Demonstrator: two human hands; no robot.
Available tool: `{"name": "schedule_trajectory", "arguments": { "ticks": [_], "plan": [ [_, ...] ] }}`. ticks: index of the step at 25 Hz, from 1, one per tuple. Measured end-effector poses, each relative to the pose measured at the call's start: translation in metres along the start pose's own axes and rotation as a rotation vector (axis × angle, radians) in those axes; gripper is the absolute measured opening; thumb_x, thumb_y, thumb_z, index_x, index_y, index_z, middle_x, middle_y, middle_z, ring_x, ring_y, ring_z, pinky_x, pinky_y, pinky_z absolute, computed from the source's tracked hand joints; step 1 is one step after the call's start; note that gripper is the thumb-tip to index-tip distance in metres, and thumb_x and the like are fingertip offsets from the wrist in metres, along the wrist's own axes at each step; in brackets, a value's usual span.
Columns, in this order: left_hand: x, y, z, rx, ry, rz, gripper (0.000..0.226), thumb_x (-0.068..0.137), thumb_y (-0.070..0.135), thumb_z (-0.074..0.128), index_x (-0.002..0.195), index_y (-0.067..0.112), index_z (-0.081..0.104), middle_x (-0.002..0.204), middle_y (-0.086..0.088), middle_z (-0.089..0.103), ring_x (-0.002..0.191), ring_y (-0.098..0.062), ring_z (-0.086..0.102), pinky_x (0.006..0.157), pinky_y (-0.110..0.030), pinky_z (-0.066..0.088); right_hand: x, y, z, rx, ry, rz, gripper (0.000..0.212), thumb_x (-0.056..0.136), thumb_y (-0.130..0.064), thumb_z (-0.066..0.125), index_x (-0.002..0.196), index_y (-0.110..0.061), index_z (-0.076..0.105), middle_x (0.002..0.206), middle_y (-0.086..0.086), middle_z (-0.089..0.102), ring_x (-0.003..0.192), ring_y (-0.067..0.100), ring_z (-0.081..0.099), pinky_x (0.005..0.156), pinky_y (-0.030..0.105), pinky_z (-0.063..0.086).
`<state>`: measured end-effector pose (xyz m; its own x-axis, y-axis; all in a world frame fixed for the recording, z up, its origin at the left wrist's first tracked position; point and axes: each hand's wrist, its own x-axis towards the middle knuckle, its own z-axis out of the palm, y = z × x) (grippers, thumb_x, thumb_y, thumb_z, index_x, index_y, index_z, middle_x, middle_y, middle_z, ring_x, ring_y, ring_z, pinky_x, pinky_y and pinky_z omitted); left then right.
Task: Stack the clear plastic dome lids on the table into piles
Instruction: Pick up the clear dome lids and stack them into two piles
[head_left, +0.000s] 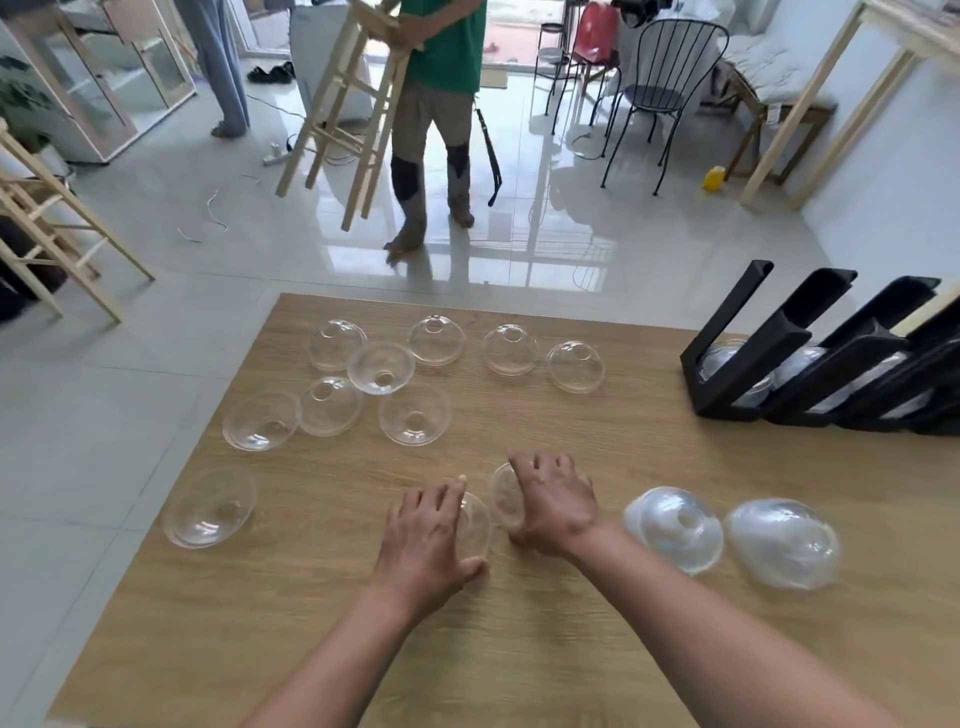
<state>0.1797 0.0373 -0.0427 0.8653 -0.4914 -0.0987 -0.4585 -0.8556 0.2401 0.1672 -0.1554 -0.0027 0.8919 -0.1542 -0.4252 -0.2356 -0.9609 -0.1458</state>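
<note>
Both hands are low in the centre of the frame, over the wooden tabletop (571, 649). The left hand (426, 540) is wrapped around a clear dome lid (475, 525), fingers curled over the top and thumb at the lower rim. The right hand (553, 501) grips a second lid (504, 493) in the same way, with the fingers spread over it. The two held lids sit just beside each other between the hands; I cannot tell whether they touch the tabletop.

Loose lids lie across the middle of the frame: a row of four toward the far edge of the tabletop, from one at centre left (336, 344) to one at centre right (575, 366). In front of that row is a cluster of four more, some dome-up and some turned hollow-side up; one of these (382, 367) overlaps its neighbours. A single upturned lid (210, 506) lies alone at the lower left, near the tabletop edge.

To the right of the right hand are two blurred piles of lids lying on their sides, one pile (675, 527) nearer and one (782, 540) further right.

A black rack (748, 353) stands at the right edge, with more clear lids visible inside its slots.

In the upper frame a person in a green shirt (447, 47) stands on the tiled floor beside a wooden stool (353, 104).
</note>
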Motion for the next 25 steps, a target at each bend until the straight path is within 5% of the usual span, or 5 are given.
{"name": "schedule_trajectory", "arguments": {
  "ticks": [7,10,15,25],
  "plan": [
    [-0.026,0.039,-0.006,-0.357,0.029,-0.100,0.098,0.062,0.071,0.070,0.146,0.030,0.039,0.130,0.009,0.054,0.116,-0.015,0.044,0.096,-0.034,0.043,-0.066,0.070,-0.068,0.387,0.357,-0.067,0.090,0.062,-0.053,0.072,0.141,-0.036,0.032,0.134,-0.002,0.046,0.120,0.021,0.043,0.096,0.041,0.046],
    [-0.010,0.098,-0.026,-0.476,0.097,0.023,0.097,0.062,0.072,0.071,0.145,0.034,0.040,0.131,0.016,0.051,0.119,-0.008,0.042,0.095,-0.027,0.040,-0.100,0.132,-0.089,0.527,0.487,0.020,0.090,0.061,-0.052,0.073,0.140,-0.041,0.033,0.131,-0.005,0.048,0.119,0.016,0.045,0.094,0.039,0.048],
    [0.019,0.206,-0.028,-0.369,0.126,0.263,0.096,0.063,0.073,0.067,0.145,0.033,0.037,0.132,0.016,0.050,0.118,-0.009,0.041,0.098,-0.027,0.040,-0.152,0.225,-0.078,0.628,0.514,0.189,0.088,0.062,-0.047,0.077,0.139,-0.041,0.035,0.130,-0.008,0.048,0.127,0.017,0.048,0.098,0.044,0.051],
    [0.043,0.236,0.012,-0.200,-0.072,0.123,0.097,0.058,0.075,0.060,0.146,0.039,0.035,0.126,0.008,0.049,0.114,-0.016,0.041,0.097,-0.032,0.040,-0.192,0.292,-0.042,0.622,0.495,0.264,0.088,0.059,-0.054,0.073,0.137,-0.046,0.035,0.122,-0.015,0.046,0.111,0.010,0.053,0.088,0.031,0.051]
  ]
}}
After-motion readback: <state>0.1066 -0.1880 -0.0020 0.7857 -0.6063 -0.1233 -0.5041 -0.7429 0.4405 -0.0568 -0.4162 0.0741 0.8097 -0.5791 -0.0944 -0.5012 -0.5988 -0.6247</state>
